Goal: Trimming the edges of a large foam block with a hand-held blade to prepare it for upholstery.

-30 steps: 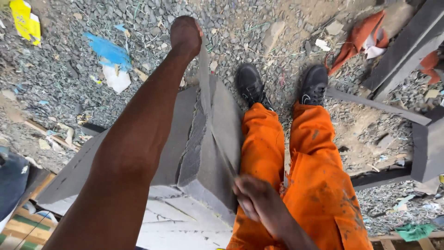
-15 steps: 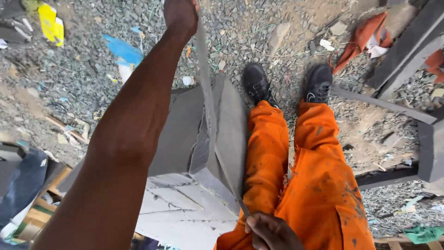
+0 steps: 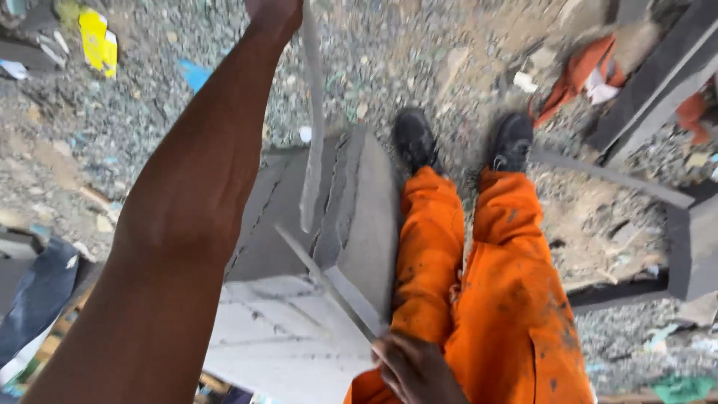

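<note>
My left hand (image 3: 273, 11) is stretched far out at the top edge, shut on the upper end of a long pale grey strip (image 3: 313, 135). The strip hangs down over a cracked grey box-shaped casing (image 3: 359, 224) that stands on the gravel in front of my orange trouser legs (image 3: 479, 284). At the bottom of the view my right hand (image 3: 415, 370) grips the near end of a second flat grey length (image 3: 348, 295), which slants up to the left and meets the first near the casing's middle. My left forearm hides the casing's left side.
My black shoes (image 3: 415, 138) stand on gravel beside the casing. Dark beams (image 3: 658, 67) lie at the right with orange cloth (image 3: 580, 71) among them. Yellow (image 3: 97, 41) and blue (image 3: 194, 73) scraps lie at the far left; dark fabric (image 3: 37, 299) lies at the near left.
My left hand has risen toward the top edge, pulling the strip up and away from the casing. My right hand has dropped lower in view.
</note>
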